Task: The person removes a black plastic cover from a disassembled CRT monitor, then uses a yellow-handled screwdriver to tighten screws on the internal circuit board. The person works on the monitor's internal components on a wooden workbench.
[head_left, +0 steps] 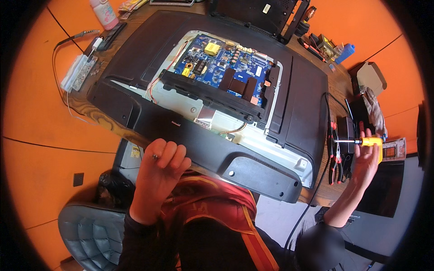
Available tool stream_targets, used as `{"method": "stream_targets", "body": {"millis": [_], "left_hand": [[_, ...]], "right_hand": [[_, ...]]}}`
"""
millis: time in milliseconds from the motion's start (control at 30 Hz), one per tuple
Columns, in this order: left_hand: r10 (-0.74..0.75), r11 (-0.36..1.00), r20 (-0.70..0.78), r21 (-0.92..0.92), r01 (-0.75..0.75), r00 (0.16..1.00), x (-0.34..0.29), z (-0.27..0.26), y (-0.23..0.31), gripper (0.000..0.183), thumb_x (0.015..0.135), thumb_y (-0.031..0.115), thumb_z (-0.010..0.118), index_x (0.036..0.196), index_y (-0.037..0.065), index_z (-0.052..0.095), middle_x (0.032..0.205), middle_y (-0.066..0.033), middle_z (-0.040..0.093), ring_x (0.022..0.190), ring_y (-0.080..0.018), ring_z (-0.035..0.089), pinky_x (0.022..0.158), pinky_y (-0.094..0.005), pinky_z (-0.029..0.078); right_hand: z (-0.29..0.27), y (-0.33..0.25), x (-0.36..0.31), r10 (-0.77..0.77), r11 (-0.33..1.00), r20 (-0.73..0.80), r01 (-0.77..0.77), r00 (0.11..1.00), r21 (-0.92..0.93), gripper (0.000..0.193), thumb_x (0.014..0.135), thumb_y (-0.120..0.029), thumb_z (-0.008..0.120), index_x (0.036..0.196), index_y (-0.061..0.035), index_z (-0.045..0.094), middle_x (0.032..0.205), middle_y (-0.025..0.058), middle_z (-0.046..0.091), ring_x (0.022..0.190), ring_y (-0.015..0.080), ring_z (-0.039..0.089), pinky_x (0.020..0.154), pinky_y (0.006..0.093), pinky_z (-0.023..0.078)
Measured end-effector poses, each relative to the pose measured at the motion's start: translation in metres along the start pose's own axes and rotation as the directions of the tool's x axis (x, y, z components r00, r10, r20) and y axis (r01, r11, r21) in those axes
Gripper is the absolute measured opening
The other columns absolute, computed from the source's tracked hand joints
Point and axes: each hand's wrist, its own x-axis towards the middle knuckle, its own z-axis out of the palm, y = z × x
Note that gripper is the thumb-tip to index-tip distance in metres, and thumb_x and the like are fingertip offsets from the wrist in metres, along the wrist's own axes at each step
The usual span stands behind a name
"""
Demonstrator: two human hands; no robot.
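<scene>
A large flat screen, perhaps a television or monitor, lies face down with its black back casing [298, 95] toward me. Its middle stands open over a blue circuit board [246, 67] and a pale metal panel [181, 106]. My left hand [165, 165] is curled closed above the near edge of the casing. A tiny dark metallic thing pokes out between its fingers, too small to name surely. Out at the right, my right hand [367, 156] grips a screwdriver [371, 142] by its yellow handle. The shaft points left, over the tools at the table's edge.
Red-and-black pliers [333, 156] lie by the right edge, beside a black box [346, 131]. A black cable [318, 189] hangs off the table there. A black cover [253, 16] stands at the back. A power strip [81, 72] sits left; a grey chair [92, 232] stands below.
</scene>
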Motion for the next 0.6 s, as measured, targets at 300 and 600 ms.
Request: {"method": "stream_targets", "body": {"millis": [300, 600], "left_hand": [[-0.12, 0.982, -0.075, 0.136, 0.129, 0.99, 0.044, 0.02, -0.015, 0.021, 0.097, 0.024, 0.052, 0.083, 0.008, 0.051, 0.076, -0.0008, 0.046, 0.069, -0.0108, 0.041, 0.062, -0.0243, 0.033], [-0.261, 0.955, -0.096, 0.119, 0.271, 0.961, 0.06, 0.049, -0.035, 0.023, 0.099, 0.03, 0.047, 0.087, 0.01, 0.051, 0.073, 0.0015, 0.043, 0.069, -0.0114, 0.041, 0.06, -0.0246, 0.035]], "right_hand": [[0.083, 0.007, -0.016, 0.041, 0.967, 0.384, -0.134, 0.922, 0.218, 0.061, 0.09, -0.003, 0.056, 0.144, -0.0116, 0.028, 0.129, 0.0229, 0.05, 0.114, 0.027, 0.058, 0.081, 0.0373, 0.058], [0.163, -0.019, -0.075, -0.591, 0.806, 0.348, 0.542, 0.727, 0.238, 0.081, 0.079, 0.003, 0.066, 0.141, -0.028, 0.024, 0.114, 0.0225, 0.057, 0.101, 0.0294, 0.061, 0.083, 0.0466, 0.055]]}}
